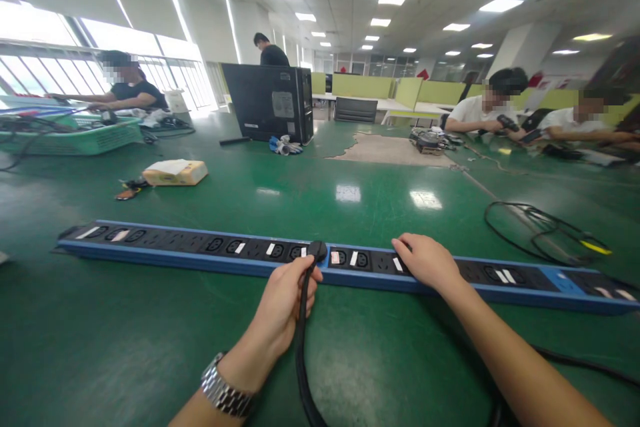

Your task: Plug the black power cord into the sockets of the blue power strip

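Left hand [283,300]: near, left of centre; metal-band watch [225,387] at the wrist; fingers and thumb closed on a black plug [317,251]. Plug is at the socket face of the strip, near its middle; depth of seating cannot be told.

Black cable [303,360]: one, thick; hangs from the plug toward the near edge.

Right hand [430,260]: laid across the strip, right of the plug, back of the hand up; fingers largely hidden, so tightness of grip cannot be told.

Power strip [357,278]: one, long, blue body with black sockets and white labels; lies left to right across the green table [150,327], sockets up.

Coiled cable [537,211]: black, beyond the strip, right; yellow tag [595,247] attached.

Tissue pack [183,175]: yellow, beyond the strip, left; small dark items just beside it.

Farther: green basket [75,140] of cables, left; gloves [285,145] in front of a black computer case [270,103], left of centre; bare beige patch in the tabletop, centre right.

Persons: one seated at left; two seated at right; one beyond the computer case.

Farthest: yellow-green partitions [363,85], dark chair [355,110] before them.
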The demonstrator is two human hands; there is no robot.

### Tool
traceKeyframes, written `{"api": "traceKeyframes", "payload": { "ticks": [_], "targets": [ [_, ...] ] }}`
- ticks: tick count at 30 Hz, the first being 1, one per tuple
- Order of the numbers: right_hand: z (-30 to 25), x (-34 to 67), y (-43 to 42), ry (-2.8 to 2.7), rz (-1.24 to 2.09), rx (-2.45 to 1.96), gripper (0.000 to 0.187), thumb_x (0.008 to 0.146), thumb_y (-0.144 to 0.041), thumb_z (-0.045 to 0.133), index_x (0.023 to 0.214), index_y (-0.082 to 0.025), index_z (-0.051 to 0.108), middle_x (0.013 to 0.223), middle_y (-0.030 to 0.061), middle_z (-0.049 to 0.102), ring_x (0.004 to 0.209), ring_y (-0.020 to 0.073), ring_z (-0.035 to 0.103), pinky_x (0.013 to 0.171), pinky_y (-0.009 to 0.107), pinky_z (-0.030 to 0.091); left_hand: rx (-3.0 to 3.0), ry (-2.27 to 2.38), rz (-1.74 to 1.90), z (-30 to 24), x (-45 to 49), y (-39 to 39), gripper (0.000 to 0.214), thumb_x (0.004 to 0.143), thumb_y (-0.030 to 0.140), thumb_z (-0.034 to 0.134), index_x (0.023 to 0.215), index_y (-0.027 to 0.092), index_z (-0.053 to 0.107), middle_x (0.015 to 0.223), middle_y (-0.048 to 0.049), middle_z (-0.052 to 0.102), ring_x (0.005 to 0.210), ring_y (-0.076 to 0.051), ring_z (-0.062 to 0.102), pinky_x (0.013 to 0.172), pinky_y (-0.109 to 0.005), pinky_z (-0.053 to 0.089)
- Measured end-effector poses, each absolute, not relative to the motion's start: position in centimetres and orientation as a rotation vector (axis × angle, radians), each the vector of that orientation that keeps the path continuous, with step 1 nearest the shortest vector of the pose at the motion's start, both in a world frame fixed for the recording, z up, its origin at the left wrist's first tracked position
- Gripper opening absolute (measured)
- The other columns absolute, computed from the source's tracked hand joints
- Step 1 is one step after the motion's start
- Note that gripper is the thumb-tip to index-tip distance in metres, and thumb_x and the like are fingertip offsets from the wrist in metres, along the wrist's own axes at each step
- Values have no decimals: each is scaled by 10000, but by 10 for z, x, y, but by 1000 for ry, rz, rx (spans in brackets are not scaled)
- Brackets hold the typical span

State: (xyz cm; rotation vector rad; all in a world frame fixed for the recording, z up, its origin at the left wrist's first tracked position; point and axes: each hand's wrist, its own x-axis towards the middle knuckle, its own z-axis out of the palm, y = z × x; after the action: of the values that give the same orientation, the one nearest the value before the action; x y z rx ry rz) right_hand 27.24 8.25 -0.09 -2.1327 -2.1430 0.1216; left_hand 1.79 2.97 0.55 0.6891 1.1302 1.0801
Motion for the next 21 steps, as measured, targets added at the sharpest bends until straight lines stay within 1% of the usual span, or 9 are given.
{"api": "traceKeyframes", "payload": {
  "ticks": [5, 9, 13, 18, 21],
  "targets": [
    [-1, 272, 83, -2128, 144, -2123, 479, 930, -482, 264, 915, -219, 665, 984, 63, 697, 900, 202, 622, 665, 280, 364, 719, 1237, 1240, -3, 24, 29, 315, 700, 430, 591, 561, 152, 541, 345, 89, 327, 286, -34, 240, 312, -153, 153],
    [-1, 273, 83, -2122, 159, -2133, 478, 924, -483, 265, 892, -218, 662, 965, 65, 698, 884, 204, 620, 663, 281, 366, 789, 1300, 1192, -7, 29, 31, 323, 684, 427, 591, 521, 153, 542, 337, 66, 366, 293, -44, 275, 320, -160, 171],
    [-2, 273, 83, -2101, 173, -2130, 465, 917, -487, 273, 893, -229, 659, 956, 59, 695, 879, 211, 621, 658, 286, 366, 847, 1348, 1155, -9, 29, 32, 346, 688, 438, 568, 493, 155, 535, 330, 55, 367, 294, -50, 285, 323, -165, 172],
    [-3, 274, 82, -2093, 187, -2115, 464, 914, -495, 274, 891, -234, 657, 939, 57, 695, 869, 215, 620, 648, 283, 363, 843, 1316, 1128, -15, 23, 31, 351, 710, 453, 574, 538, 147, 553, 360, 55, 392, 306, -49, 299, 323, -162, 166],
    [-3, 274, 83, -2074, 198, -2111, 456, 910, -499, 281, 887, -240, 656, 930, 53, 696, 863, 215, 621, 634, 279, 355, 795, 1197, 1076, -19, 17, 31, 350, 714, 482, 611, 630, 143, 585, 404, 65, 404, 320, -53, 316, 317, -162, 174]
  ]
}}
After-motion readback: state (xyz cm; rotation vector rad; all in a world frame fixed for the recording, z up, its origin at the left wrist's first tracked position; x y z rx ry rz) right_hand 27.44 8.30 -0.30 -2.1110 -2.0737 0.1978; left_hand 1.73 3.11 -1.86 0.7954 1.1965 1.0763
